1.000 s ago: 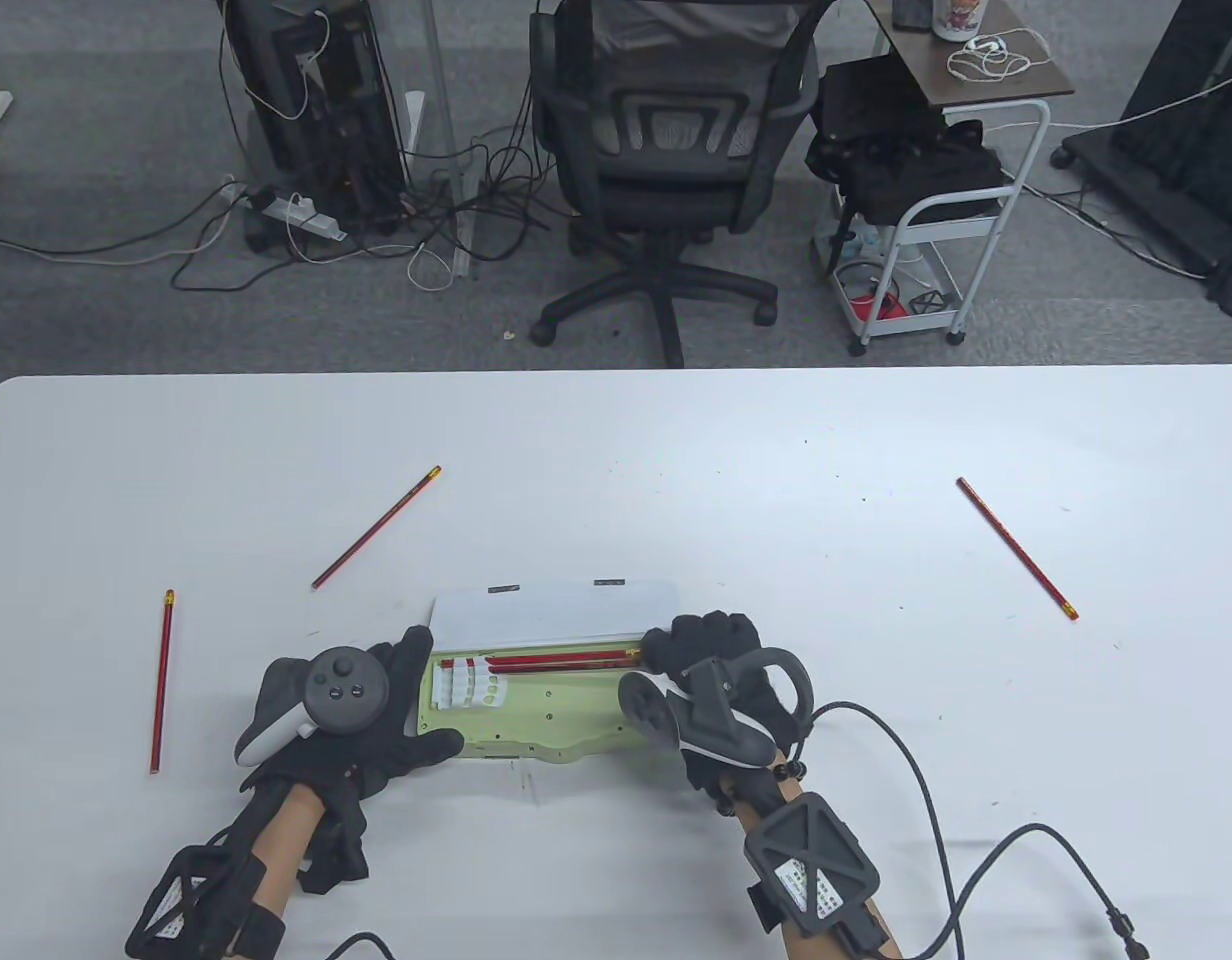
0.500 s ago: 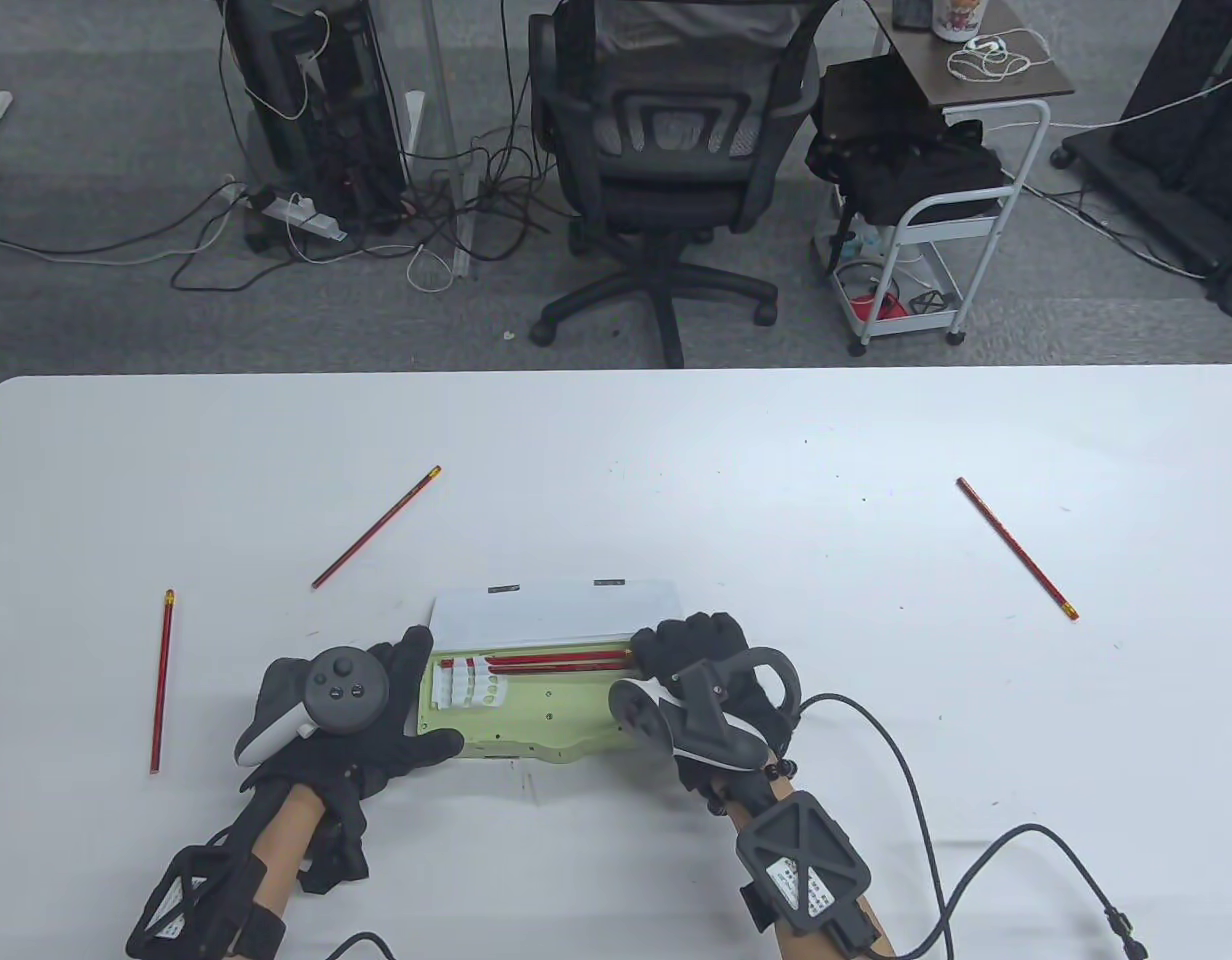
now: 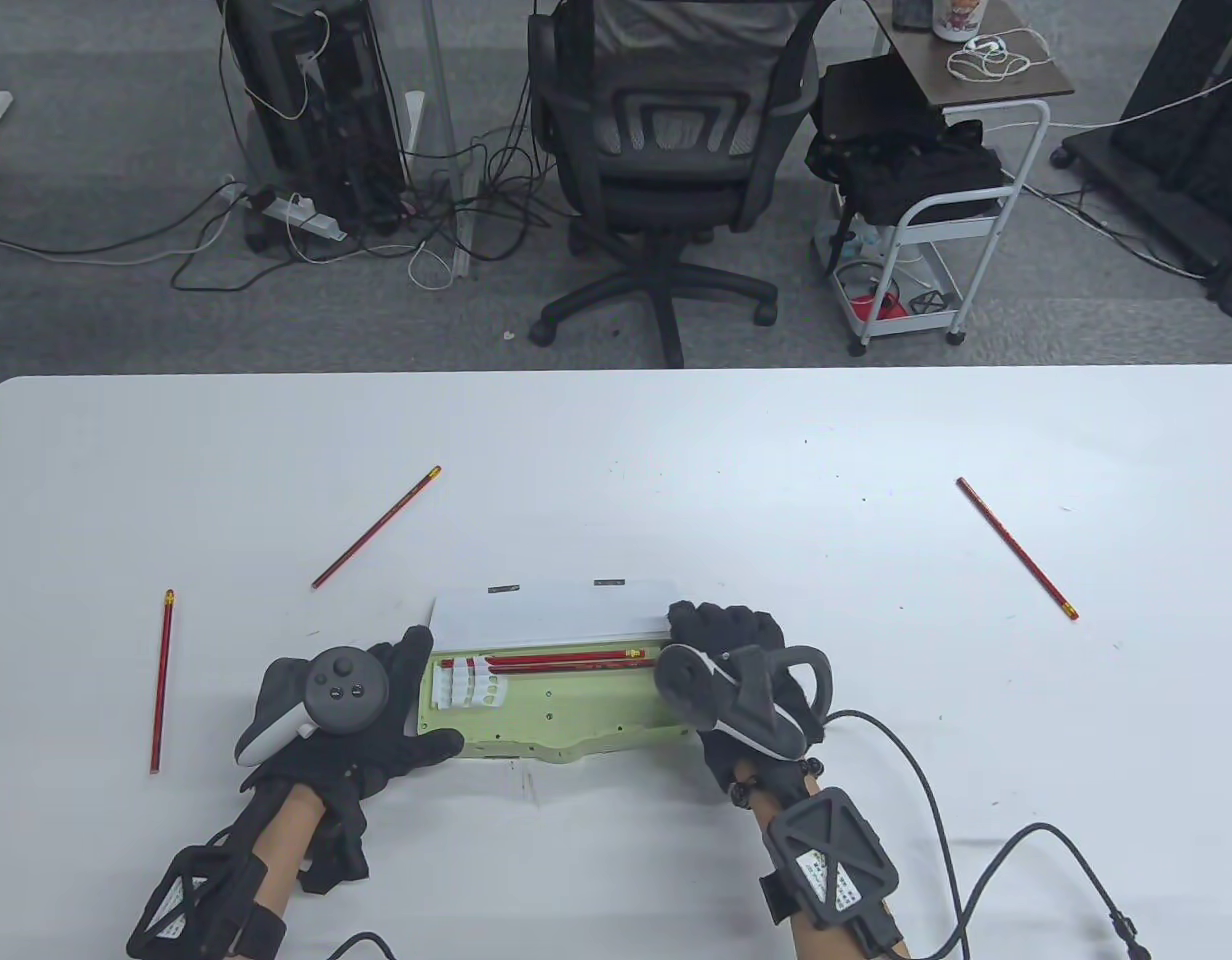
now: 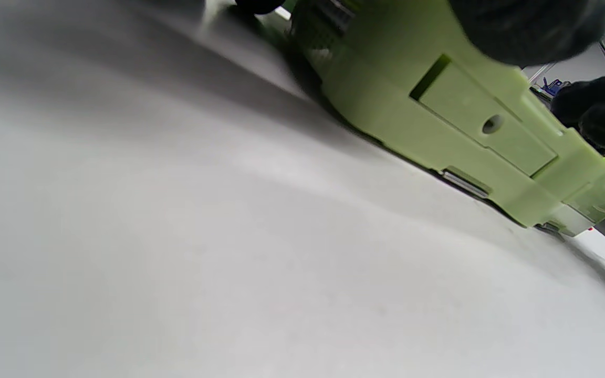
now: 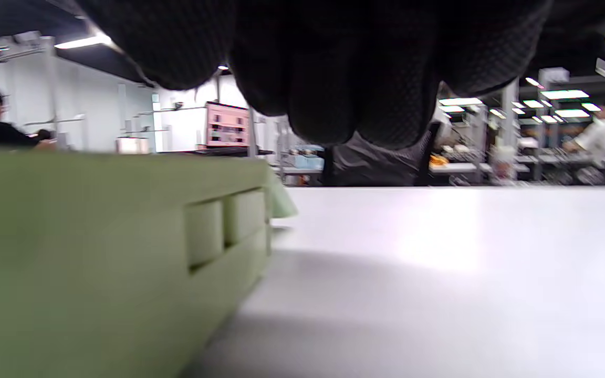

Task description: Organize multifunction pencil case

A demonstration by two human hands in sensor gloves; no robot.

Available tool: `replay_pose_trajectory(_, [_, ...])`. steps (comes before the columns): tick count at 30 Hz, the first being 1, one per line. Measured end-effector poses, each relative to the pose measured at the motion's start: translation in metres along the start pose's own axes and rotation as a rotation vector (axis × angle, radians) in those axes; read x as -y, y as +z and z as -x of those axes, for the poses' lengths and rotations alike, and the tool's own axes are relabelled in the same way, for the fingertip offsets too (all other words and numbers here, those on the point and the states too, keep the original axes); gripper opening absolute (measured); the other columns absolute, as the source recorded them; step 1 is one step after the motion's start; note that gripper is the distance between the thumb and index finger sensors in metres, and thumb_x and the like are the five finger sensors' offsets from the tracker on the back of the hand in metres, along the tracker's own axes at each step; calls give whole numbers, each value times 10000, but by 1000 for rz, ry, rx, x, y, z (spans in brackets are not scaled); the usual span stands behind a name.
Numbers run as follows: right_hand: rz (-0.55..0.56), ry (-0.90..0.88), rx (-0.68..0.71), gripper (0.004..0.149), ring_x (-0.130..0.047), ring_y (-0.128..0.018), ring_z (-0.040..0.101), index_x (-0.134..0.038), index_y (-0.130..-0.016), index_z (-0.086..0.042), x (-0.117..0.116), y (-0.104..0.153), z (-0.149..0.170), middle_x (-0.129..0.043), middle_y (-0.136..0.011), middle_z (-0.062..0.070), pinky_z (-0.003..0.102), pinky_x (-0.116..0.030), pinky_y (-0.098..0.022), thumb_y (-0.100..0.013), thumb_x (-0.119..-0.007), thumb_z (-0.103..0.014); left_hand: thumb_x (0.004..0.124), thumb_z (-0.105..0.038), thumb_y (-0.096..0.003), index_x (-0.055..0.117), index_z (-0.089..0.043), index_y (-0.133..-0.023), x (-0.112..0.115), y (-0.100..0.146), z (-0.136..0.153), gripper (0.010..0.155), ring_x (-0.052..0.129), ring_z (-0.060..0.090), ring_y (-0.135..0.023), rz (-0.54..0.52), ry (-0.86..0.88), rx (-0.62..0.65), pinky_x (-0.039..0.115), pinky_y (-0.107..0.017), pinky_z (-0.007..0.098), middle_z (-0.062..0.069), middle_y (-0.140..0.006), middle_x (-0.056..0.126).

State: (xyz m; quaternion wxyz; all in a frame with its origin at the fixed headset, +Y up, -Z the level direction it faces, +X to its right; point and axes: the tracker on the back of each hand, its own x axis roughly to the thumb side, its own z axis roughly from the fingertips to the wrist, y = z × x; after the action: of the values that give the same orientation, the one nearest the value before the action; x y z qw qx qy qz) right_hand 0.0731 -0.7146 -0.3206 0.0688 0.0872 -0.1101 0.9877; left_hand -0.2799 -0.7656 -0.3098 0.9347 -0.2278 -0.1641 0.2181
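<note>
A light green pencil case (image 3: 566,705) lies open near the table's front edge, its white lid (image 3: 551,612) raised at the back. Two red pencils (image 3: 561,659) lie in its rear slot beside a white holder strip (image 3: 464,682). My left hand (image 3: 376,715) grips the case's left end, thumb along the front edge; the case's green side fills the left wrist view (image 4: 455,121). My right hand (image 3: 721,640) hovers at the case's right end, fingers curled down and holding nothing; the right wrist view shows its fingertips (image 5: 329,79) above the table beside the case wall (image 5: 97,252).
Three loose red pencils lie on the white table: one far left (image 3: 162,680), one back left (image 3: 376,527), one far right (image 3: 1016,547). A black cable (image 3: 926,800) trails from my right wrist. An office chair (image 3: 666,150) and a cart (image 3: 936,200) stand beyond the table.
My right hand dipped left toward the pencils' right ends, then moved right and back off the case's right end. The left hand and the case have not moved.
</note>
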Motion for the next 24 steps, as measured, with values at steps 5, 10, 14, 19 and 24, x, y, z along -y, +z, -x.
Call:
replay_pose_trajectory(5, [-25, -20, -99, 600, -873, -804, 473, -713, -977, -74, -5, -3, 10, -816, -914, 215, 626, -732, -620, -480, -739, -410, 678, -689, -422, 18, -164, -1158, 0, 0, 0, 1120, 228, 532, -1149, -2, 0, -1, 242, -737, 719, 216, -1292, 279])
replay_pose_trajectory(10, [-53, 15, -126, 618, -875, -800, 475, -711, -978, -68, -13, -7, 6, -812, -916, 221, 627, -729, -620, -474, -752, -424, 680, -688, -421, 19, -165, -1158, 0, 0, 0, 1119, 230, 534, -1147, -1, 0, -1, 243, -736, 719, 217, -1291, 281])
replay_pose_trajectory(14, [-52, 48, -120, 624, -871, -803, 476, -709, -980, -68, -14, -7, 1, -814, -913, 220, 627, -726, -623, -469, -765, -423, 679, -688, -423, 19, -164, -1158, 0, 0, 0, 1118, 227, 533, -1148, -1, 0, -1, 242, -737, 718, 216, -1292, 279])
replay_pose_trajectory(19, [-59, 73, -106, 634, -868, -805, 477, -700, -985, -59, -18, -6, -6, -812, -913, 222, 628, -723, -625, -471, -757, -425, 682, -686, -422, 21, -162, -1159, 0, 0, 0, 1120, 231, 536, -1146, -1, 0, -1, 243, -735, 720, 219, -1291, 281])
replay_pose_trajectory(24, [-50, 94, -99, 639, -861, -808, 480, -689, -990, -51, -20, -5, -11, -801, -918, 231, 631, -718, -625, -476, -739, -427, 680, -688, -422, 19, -162, -1158, 0, 0, 0, 1121, 228, 535, -1148, -1, 0, 0, 243, -737, 720, 216, -1292, 280])
